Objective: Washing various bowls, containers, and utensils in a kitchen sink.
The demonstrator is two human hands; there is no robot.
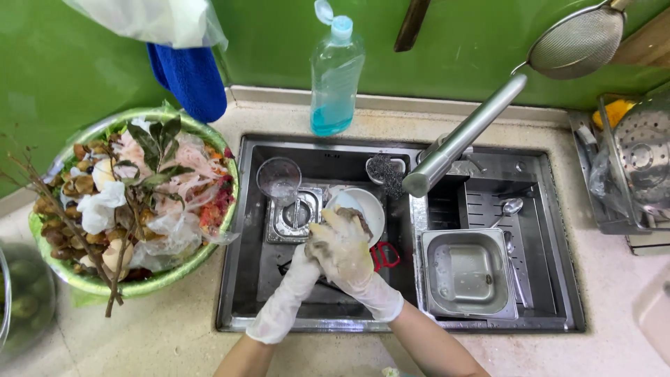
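Observation:
Both my hands wear thin whitish gloves and meet over the left basin of the steel sink (234, 279). My right hand (347, 244) lies on the lower left rim of a white bowl (370, 208) and its fingers close on a small brownish scouring pad (354, 215). Pressed under and against it is my left hand (310, 262), its fingers mostly hidden, so what it holds is unclear. A clear glass (279, 179) stands just beyond the hands, beside a square metal tray (294, 218).
A red-handled tool (386, 257) lies under my right wrist. A steel container (467, 271) and spoon (511, 206) sit in the right basin under the faucet (467, 132). A soap bottle (336, 70) stands behind. A green basin (150, 283) of food scraps is left, a dish rack (635, 167) right.

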